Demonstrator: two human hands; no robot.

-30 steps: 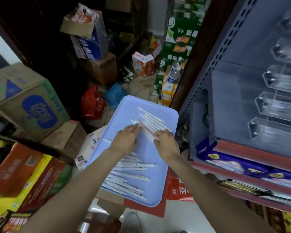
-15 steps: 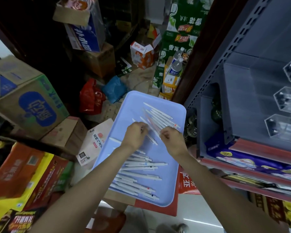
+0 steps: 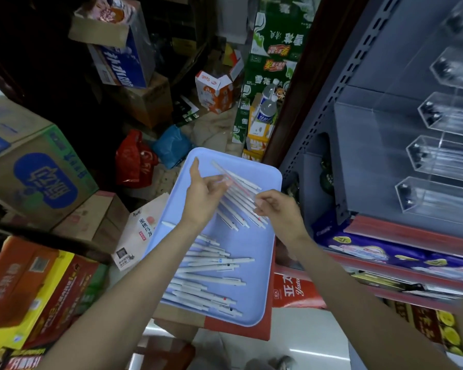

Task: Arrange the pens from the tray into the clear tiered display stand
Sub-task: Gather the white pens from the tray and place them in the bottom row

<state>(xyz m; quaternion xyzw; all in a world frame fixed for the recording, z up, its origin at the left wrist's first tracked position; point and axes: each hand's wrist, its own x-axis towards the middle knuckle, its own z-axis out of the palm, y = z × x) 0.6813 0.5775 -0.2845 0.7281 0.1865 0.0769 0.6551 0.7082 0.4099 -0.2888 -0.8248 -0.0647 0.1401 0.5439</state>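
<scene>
Both hands over the blue tray [image 3: 262, 287]: the left hand [image 3: 202, 197] pinches the top of a fanned bunch of white pens [image 3: 237, 201], the right hand [image 3: 277, 209] curls round their lower ends. More loose pens [image 3: 206, 273] lie nearer. The clear display stand [image 3: 439, 161] sits right on the shelf; cardboard boxes [image 3: 35, 172] crowd the floor left

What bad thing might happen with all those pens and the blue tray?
The light-blue plastic tray overhangs the cardboard boxes beneath, so it might tip. The left hand and right hand gather the upper bunch of white pens loosely; some could slip and roll to the floor.
</scene>
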